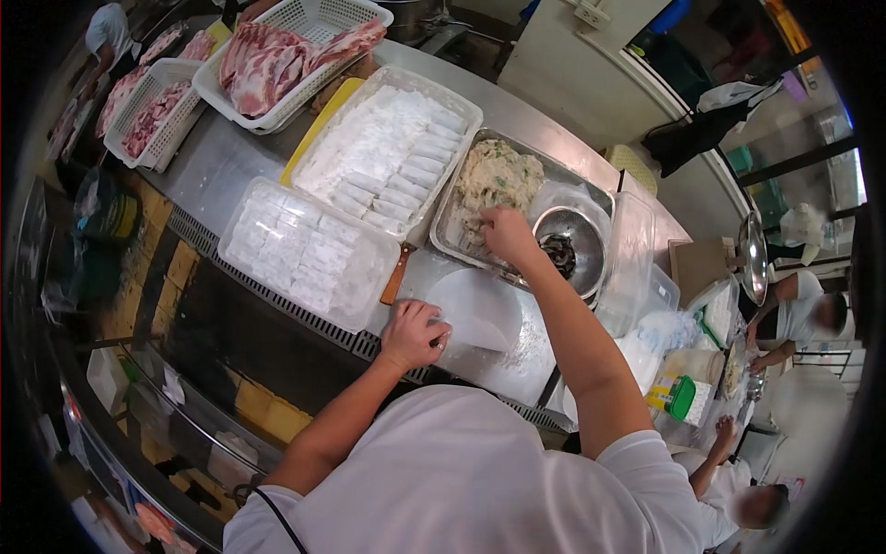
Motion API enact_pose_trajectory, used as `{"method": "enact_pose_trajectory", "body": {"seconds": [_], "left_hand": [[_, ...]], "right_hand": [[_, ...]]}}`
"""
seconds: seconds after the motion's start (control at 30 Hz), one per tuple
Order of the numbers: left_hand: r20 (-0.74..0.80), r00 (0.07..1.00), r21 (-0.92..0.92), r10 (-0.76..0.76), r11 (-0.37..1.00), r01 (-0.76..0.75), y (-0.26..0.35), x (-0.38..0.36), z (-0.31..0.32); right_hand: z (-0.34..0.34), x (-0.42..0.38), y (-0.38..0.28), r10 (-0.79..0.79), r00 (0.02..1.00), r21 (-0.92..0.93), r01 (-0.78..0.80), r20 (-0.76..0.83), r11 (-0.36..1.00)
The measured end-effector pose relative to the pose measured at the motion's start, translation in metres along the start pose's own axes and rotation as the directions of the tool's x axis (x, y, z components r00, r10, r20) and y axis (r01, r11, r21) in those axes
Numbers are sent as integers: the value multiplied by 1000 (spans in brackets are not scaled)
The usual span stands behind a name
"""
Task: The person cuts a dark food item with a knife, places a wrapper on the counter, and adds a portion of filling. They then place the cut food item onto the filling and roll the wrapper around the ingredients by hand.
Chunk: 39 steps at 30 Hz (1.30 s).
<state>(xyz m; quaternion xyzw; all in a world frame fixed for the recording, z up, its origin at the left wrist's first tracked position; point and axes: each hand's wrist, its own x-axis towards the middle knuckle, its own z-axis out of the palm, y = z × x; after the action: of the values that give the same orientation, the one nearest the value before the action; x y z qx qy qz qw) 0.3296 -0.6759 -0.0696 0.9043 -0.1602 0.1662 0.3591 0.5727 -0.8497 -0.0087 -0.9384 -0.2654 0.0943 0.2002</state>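
Observation:
My right hand (pixel 508 234) reaches into a metal tray (pixel 443 242), its fingers bunched and pressed into a pale minced filling (pixel 503 175) with green flecks. The fingertips are hidden in it. My left hand (pixel 415 334) rests at the left edge of a round, thin white wrapper (pixel 475 309) on the steel table. Its fingers are loosely bent and a little apart, with a ring on one; nothing shows in them. A steel bowl (pixel 591 235) with small dark pieces (pixel 559 254) stands in the tray's right part. Just above my left hand lies a wooden-handled tool (pixel 397 275).
White-dusted rolls (pixel 399 198) fill a plastic tub (pixel 471 106); beside it stands a lidded tub (pixel 360 319). Raw meat (pixel 268 65) lies in a white basket (pixel 355 11) at the upper left. Clear containers (pixel 628 249) stand right of the tray. Other people work at the right.

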Motion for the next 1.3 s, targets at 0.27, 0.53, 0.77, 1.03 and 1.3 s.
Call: {"method": "enact_pose_trajectory", "body": {"seconds": [0.27,0.53,0.77,1.03,1.3], "left_hand": [[-15,1000,-11,7,1000,-7,2,0,-2],[-26,1000,-10,12,1000,-13,0,2,-1],[-34,999,-7,1,1000,-1,2,1,-1],[-47,999,-12,6,1000,-7,1,0,0],[-29,1000,-11,1,1000,-2,0,-2,1]], "right_hand": [[4,-3,-1,-15,982,53,5,187,999],[12,-5,-7,90,991,-31,-87,98,996],[21,32,-8,-113,993,-128,109,-25,986],[-12,24,-21,-53,968,-87,76,247,993],[13,25,-21,-106,937,-252,196,333,948]]}}
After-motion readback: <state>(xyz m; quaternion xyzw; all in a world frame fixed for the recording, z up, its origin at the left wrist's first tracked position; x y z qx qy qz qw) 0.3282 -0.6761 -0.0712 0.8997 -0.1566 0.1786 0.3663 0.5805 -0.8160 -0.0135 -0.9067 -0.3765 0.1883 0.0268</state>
